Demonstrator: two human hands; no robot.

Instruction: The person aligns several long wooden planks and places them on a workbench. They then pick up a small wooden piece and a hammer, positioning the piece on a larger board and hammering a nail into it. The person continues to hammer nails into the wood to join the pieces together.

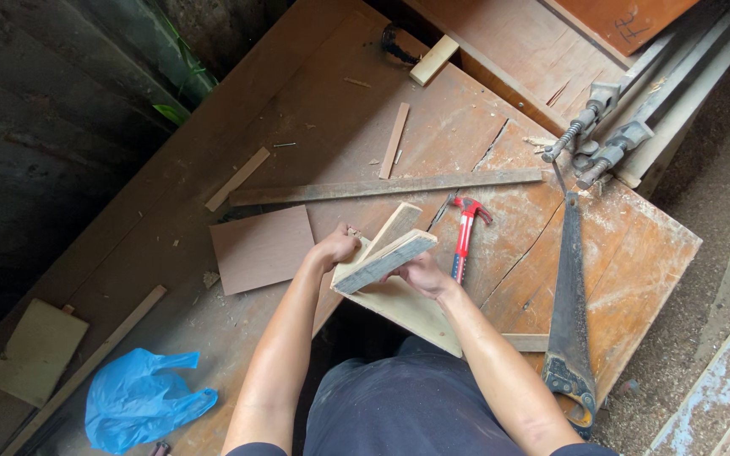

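Observation:
My left hand (334,248) and my right hand (423,274) both grip a small wooden assembly (384,257) of pale boards, held above the near edge of the brown workbench (340,127). One short board with a dark edge lies across a wider pale board that slants down towards my body. A red-handled claw hammer (464,232) lies on the bench just right of my right hand.
A hand saw (569,312) lies at the right. A long thin batten (386,187), a square brown panel (262,249) and small wood strips lie on the bench. Bar clamps (601,139) rest at the far right, a blue plastic bag (141,405) at the near left.

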